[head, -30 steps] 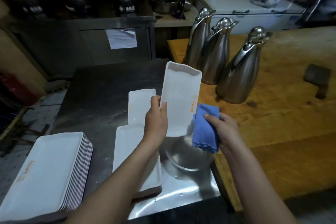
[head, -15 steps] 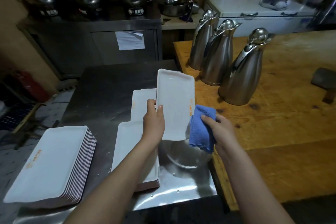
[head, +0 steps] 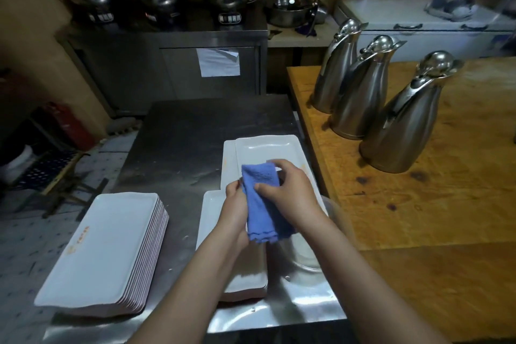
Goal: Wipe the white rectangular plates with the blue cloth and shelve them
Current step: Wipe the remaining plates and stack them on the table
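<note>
Right hand point(head: 290, 193) and left hand point(head: 236, 201) are found close together over the steel surface point(head: 192, 131), with the blue cloth point(head: 261, 204) caught between them. The cloth is gripped by the right hand, thumb on top and fingers wrapped round its far side, and is pressed down on the near end of a white rectangular plate point(head: 268, 149). The left hand is curled on that plate's left edge, though most of its fingers are hidden by the cloth. Below the forearms a short stack of plates point(head: 245, 274) is seen, with a steel bowl point(head: 304, 260) just beside it on the right, and a taller stack point(head: 106, 254) is set well apart to the left. The held plate's long axis is pointed away from the person, so that its bare length lies beyond the right hand's knuckles. It is judged that the coming stroke is to be pushed forward along that axis by the right hand, the nearer one to the unwiped end, while the plate is steadied by the left. Further off, three steel jugs point(head: 402, 120) are set on the wooden surface point(head: 418, 218).
</note>
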A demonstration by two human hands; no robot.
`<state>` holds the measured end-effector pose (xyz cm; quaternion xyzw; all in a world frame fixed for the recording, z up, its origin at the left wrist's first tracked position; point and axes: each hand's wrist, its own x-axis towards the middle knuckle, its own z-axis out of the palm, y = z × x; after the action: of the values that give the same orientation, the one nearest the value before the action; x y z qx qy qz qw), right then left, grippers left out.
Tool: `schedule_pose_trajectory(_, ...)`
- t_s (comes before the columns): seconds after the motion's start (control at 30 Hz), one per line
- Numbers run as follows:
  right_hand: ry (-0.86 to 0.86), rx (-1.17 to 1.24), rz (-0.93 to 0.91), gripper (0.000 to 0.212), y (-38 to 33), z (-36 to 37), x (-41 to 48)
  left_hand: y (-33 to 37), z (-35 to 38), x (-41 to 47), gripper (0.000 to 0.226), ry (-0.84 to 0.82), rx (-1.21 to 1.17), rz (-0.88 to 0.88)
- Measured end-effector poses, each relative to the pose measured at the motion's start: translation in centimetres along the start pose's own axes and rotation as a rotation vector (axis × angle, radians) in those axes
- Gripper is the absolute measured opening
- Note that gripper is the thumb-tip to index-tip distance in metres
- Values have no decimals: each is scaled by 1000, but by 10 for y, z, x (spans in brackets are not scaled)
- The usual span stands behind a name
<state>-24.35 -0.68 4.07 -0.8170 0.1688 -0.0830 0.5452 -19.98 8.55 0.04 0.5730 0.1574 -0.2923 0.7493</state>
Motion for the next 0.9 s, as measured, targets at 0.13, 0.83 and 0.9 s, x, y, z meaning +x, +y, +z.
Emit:
schedule_pose_trajectory(0.13, 87, -567, -278, 68, 2, 19, -1, 6, -16, 0, 36, 58, -80, 112)
schedule_pose_trajectory(0.83, -248, -916, -408, 55, -9, 67, 0, 52, -61, -18, 34, 121, 21, 138)
schedule_pose_trajectory(0.9, -209, -920, -453, 54, -20, 76, 14, 51, -58, -22, 37, 103, 75, 130)
